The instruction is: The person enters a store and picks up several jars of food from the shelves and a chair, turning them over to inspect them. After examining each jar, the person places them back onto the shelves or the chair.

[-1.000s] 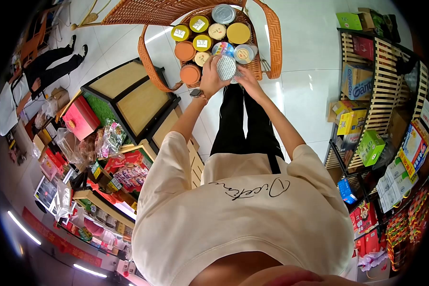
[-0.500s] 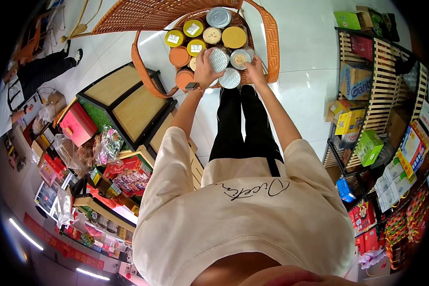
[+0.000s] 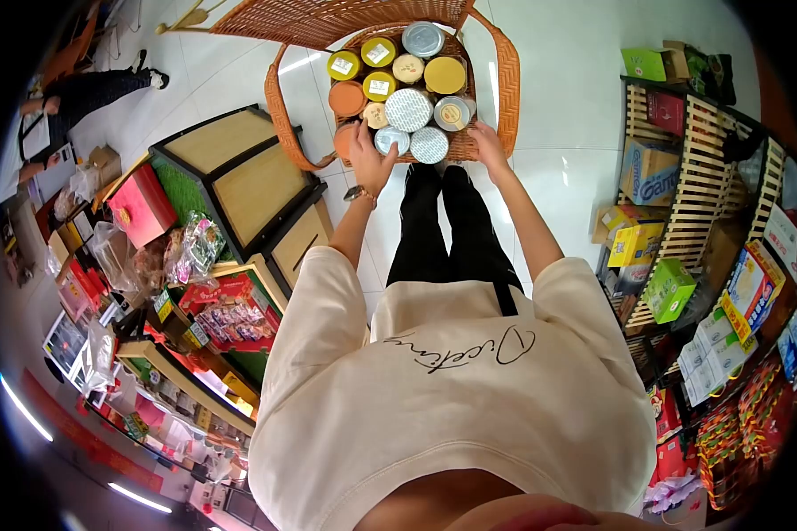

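Note:
Jars with round lids stand close together on the seat of a wicker chair (image 3: 280, 115). My left hand (image 3: 372, 166) is at the near-left of the group, its thumb and fingers around a jar with a pale blue-grey lid (image 3: 390, 140). Just right of that stands a jar with a patterned white lid (image 3: 429, 145), and behind it a larger patterned white lid (image 3: 408, 110). My right hand (image 3: 489, 149) is at the seat's right edge, fingers slightly apart and holding nothing, nearest to a clear jar with a ringed lid (image 3: 452, 113).
Orange lids (image 3: 346, 98), yellow-green lids (image 3: 379, 86) and a mustard lid (image 3: 444, 75) fill the rest of the seat. Wooden display boxes (image 3: 239, 168) stand left, slatted racks (image 3: 660, 150) with packaged goods right. Another person's legs (image 3: 106, 87) show far left.
My left hand has left the large patterned-lid jar and moved nearer to me, onto the blue-grey-lidded jar. My right hand has let go of the clear jar and drawn back to the right.

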A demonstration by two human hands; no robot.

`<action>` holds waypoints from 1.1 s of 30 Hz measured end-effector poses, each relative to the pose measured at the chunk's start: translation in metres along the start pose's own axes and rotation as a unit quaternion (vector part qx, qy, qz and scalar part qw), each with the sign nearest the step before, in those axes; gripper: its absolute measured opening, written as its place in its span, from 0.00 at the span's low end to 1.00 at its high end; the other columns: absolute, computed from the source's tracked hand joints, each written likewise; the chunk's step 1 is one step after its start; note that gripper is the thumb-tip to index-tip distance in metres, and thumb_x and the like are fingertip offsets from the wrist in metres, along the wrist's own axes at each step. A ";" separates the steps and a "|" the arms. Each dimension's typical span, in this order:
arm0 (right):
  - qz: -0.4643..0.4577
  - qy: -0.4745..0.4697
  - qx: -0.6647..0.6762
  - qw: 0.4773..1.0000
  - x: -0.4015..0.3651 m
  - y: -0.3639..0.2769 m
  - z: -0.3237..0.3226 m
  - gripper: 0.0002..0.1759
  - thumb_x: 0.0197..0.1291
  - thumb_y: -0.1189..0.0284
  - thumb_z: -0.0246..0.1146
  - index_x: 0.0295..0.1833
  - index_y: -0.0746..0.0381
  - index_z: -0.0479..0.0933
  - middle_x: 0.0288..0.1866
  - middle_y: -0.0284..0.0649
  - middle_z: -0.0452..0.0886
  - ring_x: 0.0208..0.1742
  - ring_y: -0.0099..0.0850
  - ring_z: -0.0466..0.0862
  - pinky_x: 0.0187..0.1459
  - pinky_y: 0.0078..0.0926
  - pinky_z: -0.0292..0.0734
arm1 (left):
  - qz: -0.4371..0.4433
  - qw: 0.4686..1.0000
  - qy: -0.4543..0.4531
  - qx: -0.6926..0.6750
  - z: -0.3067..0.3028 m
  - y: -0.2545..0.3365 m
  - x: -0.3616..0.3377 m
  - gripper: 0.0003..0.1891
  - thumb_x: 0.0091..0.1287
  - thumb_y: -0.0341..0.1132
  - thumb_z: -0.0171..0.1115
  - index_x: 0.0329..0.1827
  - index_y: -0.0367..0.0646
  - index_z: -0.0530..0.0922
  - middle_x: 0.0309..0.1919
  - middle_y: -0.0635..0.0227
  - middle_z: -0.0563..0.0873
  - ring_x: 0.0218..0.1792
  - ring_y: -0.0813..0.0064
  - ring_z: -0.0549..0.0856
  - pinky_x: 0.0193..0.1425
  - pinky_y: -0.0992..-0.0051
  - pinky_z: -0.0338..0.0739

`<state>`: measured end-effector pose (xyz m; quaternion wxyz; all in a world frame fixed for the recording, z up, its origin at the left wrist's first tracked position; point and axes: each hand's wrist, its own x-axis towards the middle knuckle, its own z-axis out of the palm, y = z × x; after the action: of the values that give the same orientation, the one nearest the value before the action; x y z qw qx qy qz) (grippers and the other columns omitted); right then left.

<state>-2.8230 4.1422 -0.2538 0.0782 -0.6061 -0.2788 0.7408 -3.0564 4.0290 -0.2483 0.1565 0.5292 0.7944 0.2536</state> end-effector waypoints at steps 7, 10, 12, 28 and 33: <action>0.018 -0.089 -0.084 0.992 -0.043 0.037 -0.009 0.24 0.64 0.57 0.53 0.63 0.54 0.67 0.56 0.37 0.76 0.58 0.33 0.74 0.57 0.34 0.70 | -0.137 0.988 0.017 -0.063 -0.021 0.003 -0.108 0.35 0.58 0.40 0.64 0.65 0.32 0.60 0.59 0.44 0.66 0.60 0.48 0.66 0.65 0.60 0.61; 0.037 -0.105 -0.119 0.987 -0.060 0.041 -0.005 0.24 0.63 0.58 0.53 0.63 0.54 0.67 0.55 0.37 0.76 0.56 0.32 0.74 0.57 0.33 0.70 | -0.185 0.979 0.001 -0.088 -0.044 0.009 -0.154 0.33 0.60 0.39 0.63 0.64 0.33 0.61 0.58 0.46 0.67 0.59 0.50 0.67 0.64 0.61 0.62; 0.038 -0.108 -0.159 0.981 -0.071 0.041 0.006 0.23 0.63 0.58 0.53 0.62 0.54 0.68 0.53 0.37 0.77 0.56 0.32 0.74 0.56 0.33 0.70 | -0.217 0.967 0.008 -0.131 -0.058 0.003 -0.185 0.31 0.60 0.39 0.63 0.64 0.36 0.62 0.58 0.48 0.68 0.58 0.52 0.69 0.62 0.62 0.66; 0.022 -0.337 -0.383 0.859 -0.219 0.179 0.197 0.25 0.61 0.56 0.55 0.60 0.56 0.67 0.55 0.41 0.76 0.54 0.33 0.75 0.55 0.33 0.70 | -0.048 0.760 0.645 -0.060 -0.434 0.195 -0.486 0.11 0.68 0.36 0.53 0.43 0.36 0.75 0.40 0.58 0.81 0.39 0.70 0.81 0.48 0.74 0.75; 0.058 -0.417 -0.488 0.764 -0.284 0.298 0.238 0.25 0.60 0.54 0.58 0.58 0.56 0.68 0.52 0.39 0.77 0.51 0.32 0.76 0.53 0.32 0.71 | 0.311 0.564 0.733 0.217 -0.555 0.394 -0.609 0.11 0.65 0.41 0.54 0.46 0.50 0.77 0.42 0.66 0.80 0.44 0.75 0.78 0.53 0.71 0.70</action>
<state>-2.9094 3.6898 -0.1362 -0.3956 -0.2088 -0.5723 0.6873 -2.8051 3.4600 0.4199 -0.6881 0.3937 0.4531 0.4077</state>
